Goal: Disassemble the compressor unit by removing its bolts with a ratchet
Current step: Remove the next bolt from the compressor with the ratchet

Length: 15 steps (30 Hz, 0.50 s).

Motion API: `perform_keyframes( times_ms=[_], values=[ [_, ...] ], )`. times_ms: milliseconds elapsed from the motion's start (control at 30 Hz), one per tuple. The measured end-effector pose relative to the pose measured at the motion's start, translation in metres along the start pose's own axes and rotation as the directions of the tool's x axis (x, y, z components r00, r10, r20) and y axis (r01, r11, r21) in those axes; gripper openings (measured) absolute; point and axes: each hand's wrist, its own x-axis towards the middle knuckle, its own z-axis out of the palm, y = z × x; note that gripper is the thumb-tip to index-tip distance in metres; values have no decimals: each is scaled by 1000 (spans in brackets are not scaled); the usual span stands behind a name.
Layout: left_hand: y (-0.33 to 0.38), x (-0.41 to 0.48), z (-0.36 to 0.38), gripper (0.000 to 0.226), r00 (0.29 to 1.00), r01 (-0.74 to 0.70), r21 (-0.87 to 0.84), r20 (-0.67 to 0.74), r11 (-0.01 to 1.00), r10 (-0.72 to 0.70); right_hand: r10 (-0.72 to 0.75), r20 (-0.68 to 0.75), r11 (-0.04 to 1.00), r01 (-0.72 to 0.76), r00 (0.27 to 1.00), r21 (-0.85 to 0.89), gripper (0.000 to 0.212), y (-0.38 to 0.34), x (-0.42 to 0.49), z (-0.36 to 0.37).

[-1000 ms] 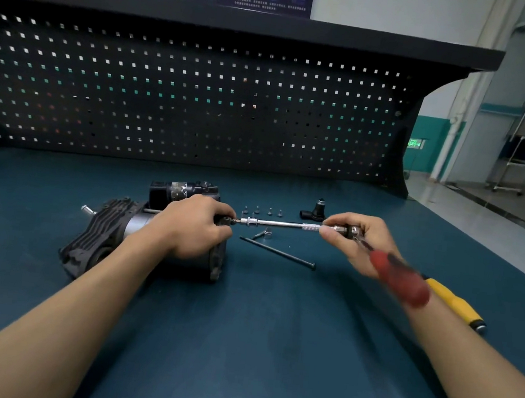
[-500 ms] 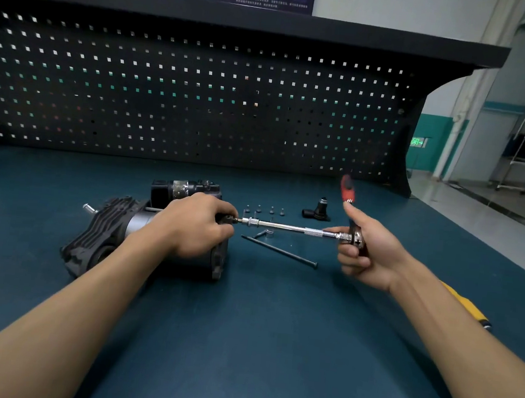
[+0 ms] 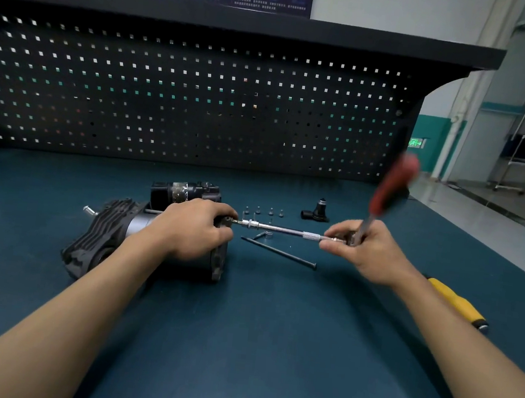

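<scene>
A: Item: ratchet [image 3: 388,195]. Change?
B: A second ago the handle pointed down toward the person, right of the wrist. Half a second ago it stood nearly upright. Now it tilts up and to the right, blurred.
A: Item: right hand [image 3: 370,250].
B: Half a second ago, thumb raised and palm turned left. Now knuckles up, fingers curled over the ratchet's end.
A: Item: yellow tool [image 3: 456,304].
B: More of its grip shows past the forearm than half a second ago.

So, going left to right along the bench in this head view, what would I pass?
Compressor unit → left hand holding it → extension bar → right hand gripping the ratchet → yellow-handled tool.
</scene>
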Motion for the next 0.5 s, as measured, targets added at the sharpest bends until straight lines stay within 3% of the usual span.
perform_keyframes(
  times_ms=[100, 167, 367, 500],
  values=[
    [0, 0, -1, 57, 1000, -1, -6, -15, 1000, 1, -269, -92, 962, 262, 959, -77, 25, 9, 4, 2],
    [1, 0, -1, 56, 1000, -4, -9, -26, 1000, 4, -335, -106, 937, 320, 936, -140, 28, 13, 7, 1],
    [2, -1, -3, 55, 1000, -21, -7, -2, 1000, 21, -125, -101, 990, 131, 987, 46, 15, 11, 3, 8],
    [3, -2, -3, 50, 1000, -30, -13, 0, 999, 30, 79, -68, 983, -67, 995, 172, 44, 5, 4, 9]
  ],
)
